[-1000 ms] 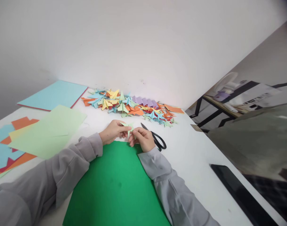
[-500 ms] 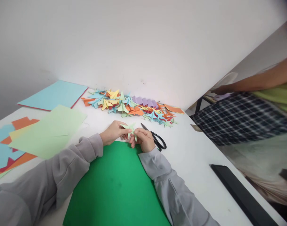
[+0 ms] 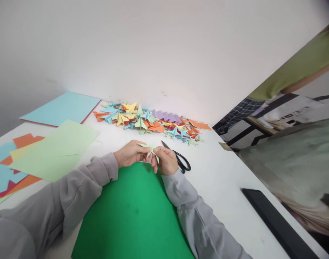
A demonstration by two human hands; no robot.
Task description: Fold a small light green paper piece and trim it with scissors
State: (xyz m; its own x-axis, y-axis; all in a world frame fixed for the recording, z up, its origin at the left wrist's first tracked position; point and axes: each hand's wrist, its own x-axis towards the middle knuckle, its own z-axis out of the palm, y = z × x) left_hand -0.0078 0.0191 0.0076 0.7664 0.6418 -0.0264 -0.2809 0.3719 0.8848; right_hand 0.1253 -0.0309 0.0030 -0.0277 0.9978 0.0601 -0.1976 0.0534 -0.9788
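Note:
A small pale green folded paper plane [image 3: 151,150] is pinched between my two hands, above the far edge of a dark green sheet [image 3: 134,216]. My left hand [image 3: 129,153] grips its left side between thumb and fingers. On its right side, my right hand [image 3: 165,160] is closed, with the thumb and forefinger at the paper. Black-handled scissors [image 3: 182,160] lie on the table just beyond my right hand, partly hidden by it. Behind my hands, a heap of folded paper planes [image 3: 140,117] in several colours lies along the wall.
Light green paper [image 3: 59,154] overlaps coloured scraps [image 3: 2,169] at the left. A light blue sheet [image 3: 62,108] lies at the back left. On the right of the white table [image 3: 215,201] is a long black bar [image 3: 274,219]. A person in a green top [image 3: 288,77] is beyond the table.
My right hand and wrist have shifted and turned slightly at the paper plane. My left hand is nearly still. The person on the right has moved away, uncovering a rack behind.

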